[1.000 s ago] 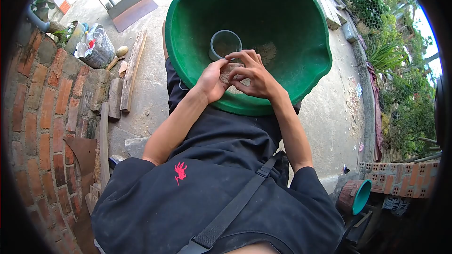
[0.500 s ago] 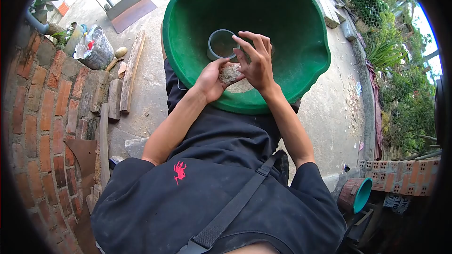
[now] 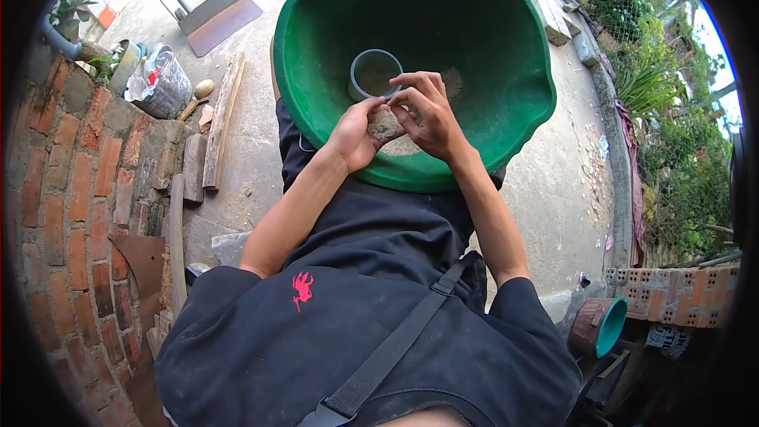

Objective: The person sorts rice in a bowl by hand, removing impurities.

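A large green tub rests over my lap, with pale grain at its near side and a small patch farther in. My left hand is cupped palm up, holding a heap of pale grain. Over that heap, my right hand has its thumb and index finger pinched together; what they hold, if anything, is too small to make out. A grey round cup stands inside the tub just beyond my fingers.
A brick wall runs along the left, near wooden planks and a bucket of rubbish. A metal hand truck stands at the upper left. At the lower right are a teal-lined bucket and hollow bricks.
My right hand's fingers have curled down and drawn together over the left palm, uncovering the small grain patch in the tub. The left hand has barely moved.
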A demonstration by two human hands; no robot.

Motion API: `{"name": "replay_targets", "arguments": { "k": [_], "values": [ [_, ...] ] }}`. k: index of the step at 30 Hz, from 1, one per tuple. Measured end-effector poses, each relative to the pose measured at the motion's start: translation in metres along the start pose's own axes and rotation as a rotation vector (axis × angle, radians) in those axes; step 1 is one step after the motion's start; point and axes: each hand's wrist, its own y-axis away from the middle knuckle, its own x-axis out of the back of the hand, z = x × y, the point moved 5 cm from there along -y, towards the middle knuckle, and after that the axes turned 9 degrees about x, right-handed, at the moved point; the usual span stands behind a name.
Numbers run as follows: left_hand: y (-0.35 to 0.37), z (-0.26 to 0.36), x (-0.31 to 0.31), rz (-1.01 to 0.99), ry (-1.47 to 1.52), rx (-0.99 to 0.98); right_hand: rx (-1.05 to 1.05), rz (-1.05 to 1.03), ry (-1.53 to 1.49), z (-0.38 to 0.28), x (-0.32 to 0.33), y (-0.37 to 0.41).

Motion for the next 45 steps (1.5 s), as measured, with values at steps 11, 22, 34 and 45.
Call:
{"name": "replay_targets", "arguments": {
  "k": [11,22,34,45],
  "values": [
    [0.000,-0.002,0.004,0.026,-0.022,-0.022,0.024,-0.202,-0.080,-0.007,-0.011,0.005],
    [0.006,0.000,-0.004,0.021,-0.057,0.000,0.068,-0.190,-0.052,-0.009,-0.011,0.004],
    [-0.001,-0.002,0.002,-0.022,0.006,0.000,0.074,-0.023,-0.078,-0.010,-0.003,-0.006],
    [0.000,-0.001,-0.001,-0.037,0.037,-0.012,-0.100,0.100,0.182,0.002,0.000,0.000]
  ]
}}
